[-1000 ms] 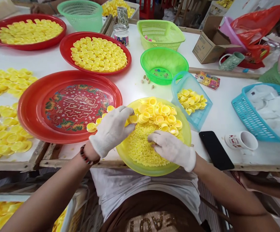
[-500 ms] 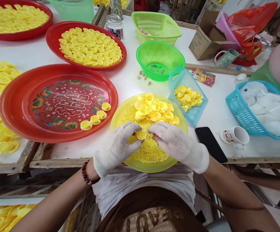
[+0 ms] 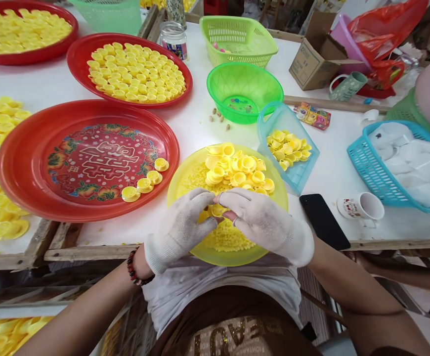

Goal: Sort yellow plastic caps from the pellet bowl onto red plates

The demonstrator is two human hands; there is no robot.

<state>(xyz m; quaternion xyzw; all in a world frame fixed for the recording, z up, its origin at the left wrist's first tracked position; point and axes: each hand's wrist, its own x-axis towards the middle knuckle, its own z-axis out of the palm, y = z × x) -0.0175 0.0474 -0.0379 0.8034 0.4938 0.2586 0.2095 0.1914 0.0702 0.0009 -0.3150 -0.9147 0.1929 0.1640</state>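
Note:
My left hand [image 3: 183, 226], in a white glove with bare fingertips, grips a small yellow cup-shaped piece [image 3: 217, 211] from its left side. My right hand [image 3: 263, 222], gloved the same way, has its fingertips on the same piece from the right, partly covering it. Both hands are over a yellow basin [image 3: 233, 260] that holds tiny yellow bits and a heap of yellow cup pieces [image 3: 237, 169]. Left of it lies a large red tray [image 3: 29, 158] with several yellow cups [image 3: 144, 185] near its right edge.
A blue scoop [image 3: 300, 177] of yellow pieces, a black phone [image 3: 324, 221], a white mug [image 3: 365, 206] and a blue basket [image 3: 370, 170] stand on the right. Behind are a green bowl [image 3: 244, 89] and a red tray of cups [image 3: 76, 59]. A person's arm shows at right.
My right hand has moved left, its fingertips now closing on the piece in my left hand and covering more of it. The view has shifted slightly.

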